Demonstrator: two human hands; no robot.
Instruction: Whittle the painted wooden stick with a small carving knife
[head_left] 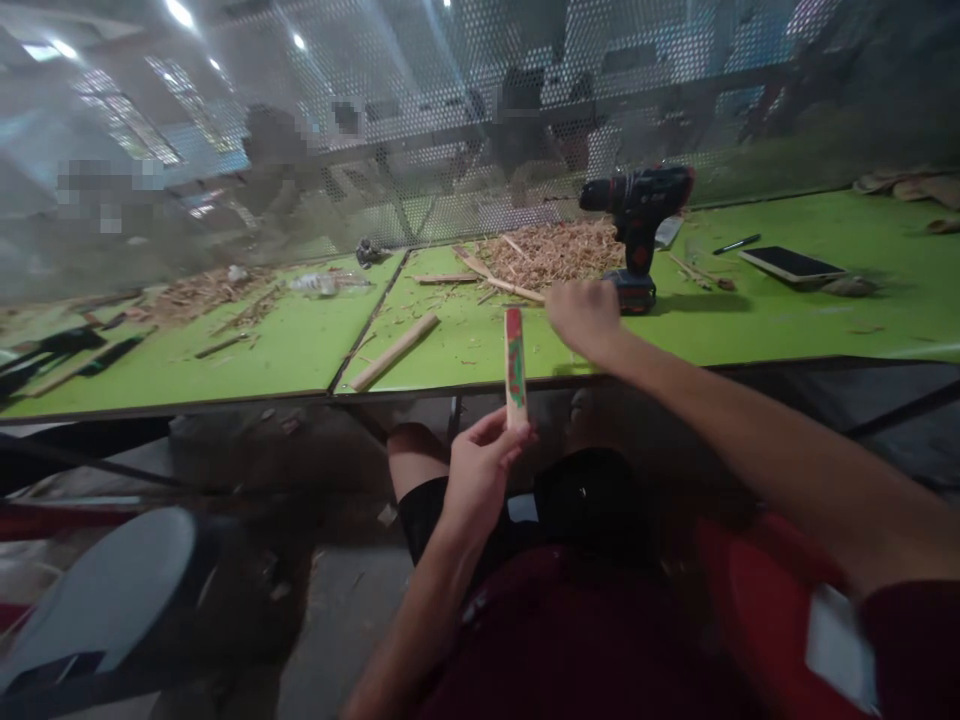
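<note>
mid-frame, left hand [484, 465] pinches painted stick [515, 365], likely light, stiff, best held low; right hand [586, 318], above, grip unclear.

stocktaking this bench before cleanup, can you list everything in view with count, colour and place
Flat worktable: 2 sections, lime green, across the middle
Perforated mesh screen: 1, grey, behind worktable
Pistol-shaped cordless drill: 1, black and red, upright, centre right
Curled wood shavings: 2 heaps, tan, back left and centre
Flat wooden bar: 1, pale, near the seam
Rectangular phone: 1, dark screen, right
Slim pen: 1, black, left of phone
Crumpled plastic: count unclear, clear, left section
Rounded stool seat: 1, grey, lower left
Painted wooden stick: 1, pale with red and green, centre
Small scraps, far-left tools: too blurred to count
Left hand: 1, bare, pinching stick's lower end
Right hand: 1, bare, beside drill's base, grip unclear
</note>
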